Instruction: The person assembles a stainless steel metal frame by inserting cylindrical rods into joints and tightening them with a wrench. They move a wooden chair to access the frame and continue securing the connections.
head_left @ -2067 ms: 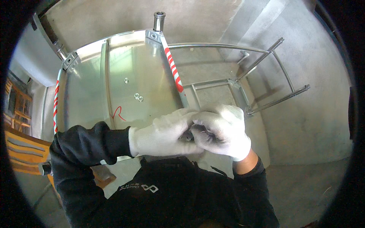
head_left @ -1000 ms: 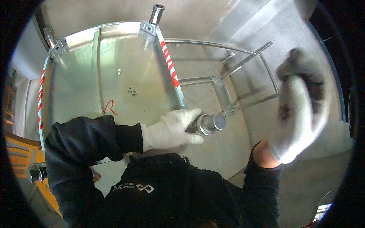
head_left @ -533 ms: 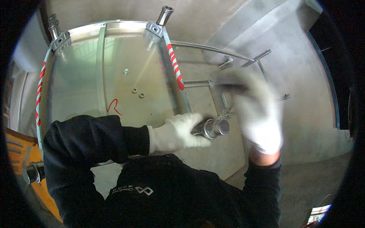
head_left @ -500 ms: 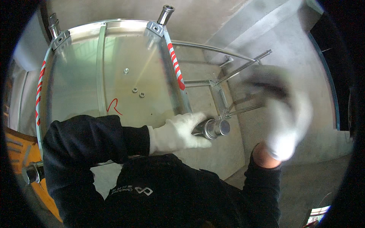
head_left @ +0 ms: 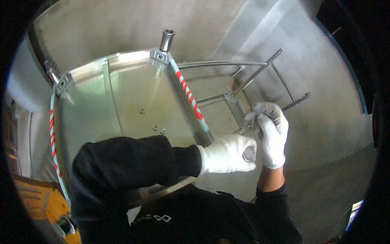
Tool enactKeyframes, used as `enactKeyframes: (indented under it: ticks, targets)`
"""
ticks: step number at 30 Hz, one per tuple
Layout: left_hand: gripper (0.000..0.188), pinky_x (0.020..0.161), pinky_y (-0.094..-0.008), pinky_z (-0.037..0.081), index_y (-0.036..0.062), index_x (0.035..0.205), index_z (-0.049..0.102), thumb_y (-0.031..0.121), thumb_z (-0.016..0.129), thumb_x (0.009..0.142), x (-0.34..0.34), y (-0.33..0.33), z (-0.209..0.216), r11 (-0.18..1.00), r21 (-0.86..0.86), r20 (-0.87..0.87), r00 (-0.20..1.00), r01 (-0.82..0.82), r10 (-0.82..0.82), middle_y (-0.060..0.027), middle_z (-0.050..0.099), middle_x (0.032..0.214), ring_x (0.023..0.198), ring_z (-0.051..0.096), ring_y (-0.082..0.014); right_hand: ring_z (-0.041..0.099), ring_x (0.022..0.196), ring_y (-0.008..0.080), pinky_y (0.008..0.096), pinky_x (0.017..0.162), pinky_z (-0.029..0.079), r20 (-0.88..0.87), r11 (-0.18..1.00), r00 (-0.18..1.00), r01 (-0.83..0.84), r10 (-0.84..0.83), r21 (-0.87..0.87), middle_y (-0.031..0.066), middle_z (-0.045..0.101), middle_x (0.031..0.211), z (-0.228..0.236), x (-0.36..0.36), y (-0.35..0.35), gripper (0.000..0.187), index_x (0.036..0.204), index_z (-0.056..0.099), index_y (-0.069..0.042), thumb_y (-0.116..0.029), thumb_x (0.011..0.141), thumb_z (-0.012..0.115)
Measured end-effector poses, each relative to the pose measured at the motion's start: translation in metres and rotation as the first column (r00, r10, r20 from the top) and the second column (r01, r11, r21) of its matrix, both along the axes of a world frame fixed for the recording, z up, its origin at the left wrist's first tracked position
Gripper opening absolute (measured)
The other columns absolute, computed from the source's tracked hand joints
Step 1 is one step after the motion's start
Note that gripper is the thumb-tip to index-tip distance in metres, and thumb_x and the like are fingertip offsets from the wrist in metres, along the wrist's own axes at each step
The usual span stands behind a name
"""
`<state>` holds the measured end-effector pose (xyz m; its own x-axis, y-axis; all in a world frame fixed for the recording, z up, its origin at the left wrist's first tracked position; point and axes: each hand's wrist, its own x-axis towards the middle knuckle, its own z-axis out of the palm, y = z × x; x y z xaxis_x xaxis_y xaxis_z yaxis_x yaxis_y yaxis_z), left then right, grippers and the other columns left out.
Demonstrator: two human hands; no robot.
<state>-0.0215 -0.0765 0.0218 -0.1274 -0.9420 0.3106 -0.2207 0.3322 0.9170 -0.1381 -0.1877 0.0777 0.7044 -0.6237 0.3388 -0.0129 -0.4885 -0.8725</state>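
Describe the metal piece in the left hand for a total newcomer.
Find the big metal panel with striped edges, then follow the black sleeve across its near side to the white-gloved left hand. Only the grey round end of the metal piece shows in that fist. Unlike the metal posts at the panel's corners, it is held.

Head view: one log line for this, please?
left hand: closed round metal cylinder | right hand: raised, contents unclear | panel: three rings on it
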Motion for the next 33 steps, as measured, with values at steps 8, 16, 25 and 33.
enactKeyframes:
  ticks: [8,16,25,33]
  targets:
    - [0.022,0.070,-0.0382,0.050,0.0103,0.089,0.056,0.023,0.073,0.082,0.010,0.005,-0.003,0.998,-0.069,-0.027,1.000,-0.006,0.004,-0.0078,0.062,0.081,0.077,0.064,-0.0268,0.045,0.056,0.0026,0.0186,0.051,0.038,-0.035,0.942,0.978,0.208,-0.206,0.265,0.0039,0.069,0.085,-0.053,-0.031,-0.020,0.024,0.110,0.063,-0.002,-0.002,0.090,0.049]
    - [0.024,0.070,-0.0380,0.050,0.0094,0.091,0.057,0.019,0.076,0.079,0.004,0.004,-0.009,0.994,-0.097,-0.048,0.998,-0.046,0.041,-0.0076,0.063,0.083,0.080,0.065,-0.0276,0.060,0.071,0.0096,0.0231,0.059,0.046,-0.464,0.875,0.830,0.439,-0.309,0.202,0.0071,0.069,0.088,-0.145,-0.093,-0.033,0.031,0.114,0.062,0.001,-0.016,0.088,0.062]
    - [0.031,0.069,-0.0359,0.055,0.0088,0.090,0.063,0.002,0.083,0.068,0.005,-0.003,0.002,0.992,-0.119,0.002,0.999,0.046,-0.046,-0.0071,0.066,0.080,0.075,0.068,-0.0235,0.065,0.091,0.0405,0.0468,0.080,0.051,-0.787,0.853,0.417,0.458,-0.455,-0.251,0.0233,0.067,0.095,-0.270,-0.173,-0.035,0.028,0.100,0.064,-0.003,-0.027,0.085,0.062]
    - [0.026,0.078,-0.0414,0.053,0.0082,0.095,0.061,0.016,0.076,0.076,0.021,0.002,-0.018,0.936,0.341,0.079,0.995,-0.085,0.061,-0.0113,0.064,0.089,0.084,0.065,-0.0296,0.064,0.065,0.0279,0.0387,0.054,0.051,-0.445,0.914,0.882,-0.041,-0.156,-0.403,0.0091,0.064,0.073,-0.335,-0.198,-0.073,0.013,0.087,0.067,-0.011,-0.021,0.078,0.067]
